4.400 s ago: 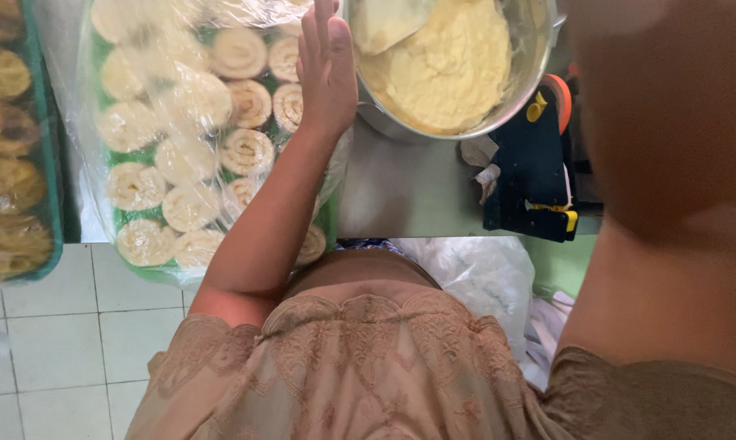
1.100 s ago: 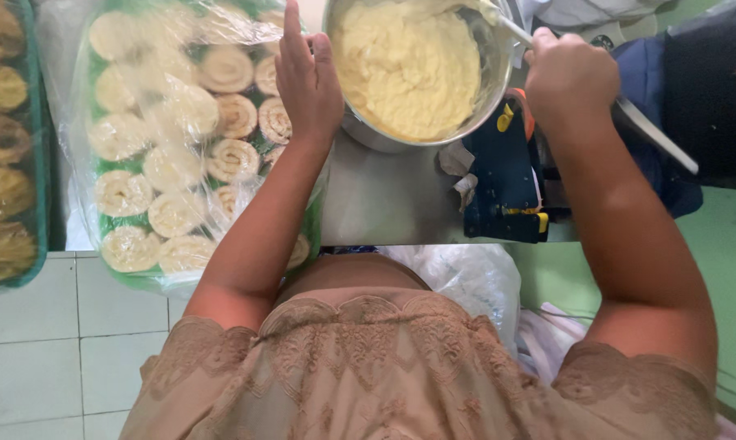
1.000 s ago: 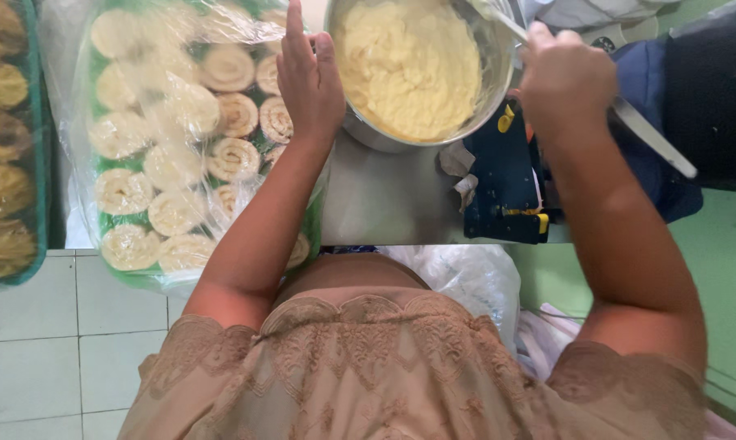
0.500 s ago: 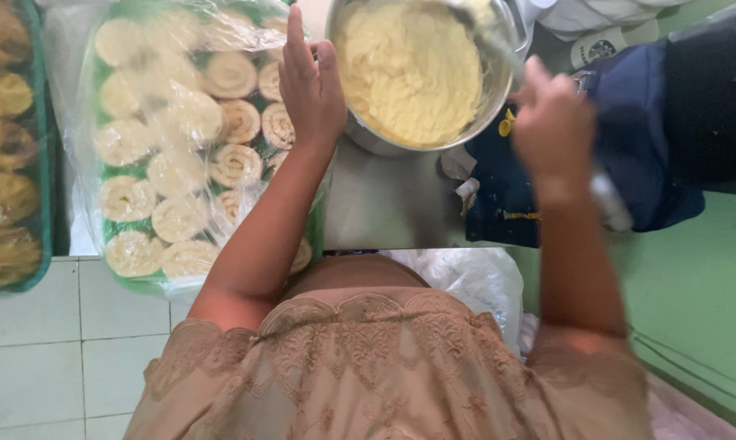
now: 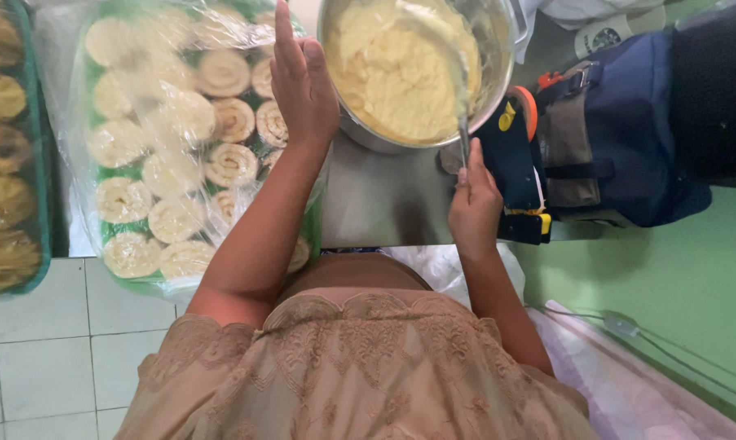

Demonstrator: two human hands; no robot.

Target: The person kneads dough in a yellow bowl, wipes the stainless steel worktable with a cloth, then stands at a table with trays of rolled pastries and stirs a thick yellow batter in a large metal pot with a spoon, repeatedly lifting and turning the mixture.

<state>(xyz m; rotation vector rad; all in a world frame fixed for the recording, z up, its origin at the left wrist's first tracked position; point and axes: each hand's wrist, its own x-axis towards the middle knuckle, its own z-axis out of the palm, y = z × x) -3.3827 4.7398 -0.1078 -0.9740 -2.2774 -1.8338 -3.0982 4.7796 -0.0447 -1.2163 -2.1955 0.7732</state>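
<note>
Pale yellow batter (image 5: 392,69) in a silver bowl (image 5: 498,81); cream spiral rolls (image 5: 172,155) on a green tray (image 5: 303,236) under clear film; grey counter (image 5: 384,200); beige lace-patterned blouse (image 5: 352,367); navy bag (image 5: 629,147); white floor tiles (image 5: 42,326)

A grey metal worktop (image 5: 384,204) carried the things. On it stood a round steel bowl (image 5: 498,90) of pale yellow batter, near the far edge. To its left lay a green tray (image 5: 140,285) of spiral dough rounds under clear plastic film, its near end overhanging the worktop's edge. Further left sat a second green tray (image 5: 38,163) with browner pieces. A dark blue bag (image 5: 629,147) lay at the right, perhaps resting on the worktop's end.
</note>
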